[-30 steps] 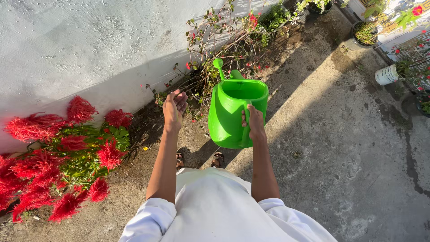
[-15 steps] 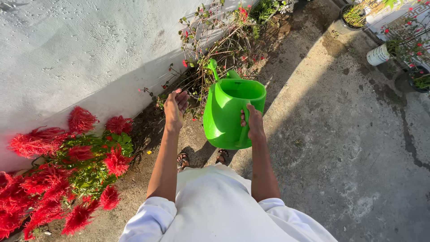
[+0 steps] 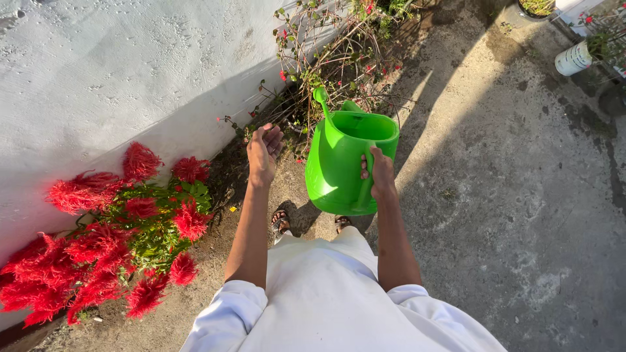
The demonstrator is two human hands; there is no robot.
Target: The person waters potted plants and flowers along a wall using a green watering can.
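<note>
- A white textured wall (image 3: 117,72) fills the far left, with a shadow along its base.
- The concrete ground (image 3: 521,195) spreads across the right, a strip of sunlight running over it.
- At the near left, against the wall, stands a plant with fluffy red flowers (image 3: 111,241) and green leaves.
- At the far middle, a thin twiggy shrub (image 3: 332,58) with small red blooms grows by the wall.
- Your green watering can (image 3: 349,163) hangs in front of you, just near of that shrub, its spout pointing far towards the twigs and its open top showing.
- Your right hand (image 3: 380,179) is wrapped tight round the can's handle, carrying it.
- Your left hand (image 3: 264,150) is loosely open, fingers slightly curled, holding nothing, just left of the can and close to the shrub's lower stems.
- A white pot (image 3: 574,58) sits at the far right.
- Your sandalled feet (image 3: 280,223) show below the can.
</note>
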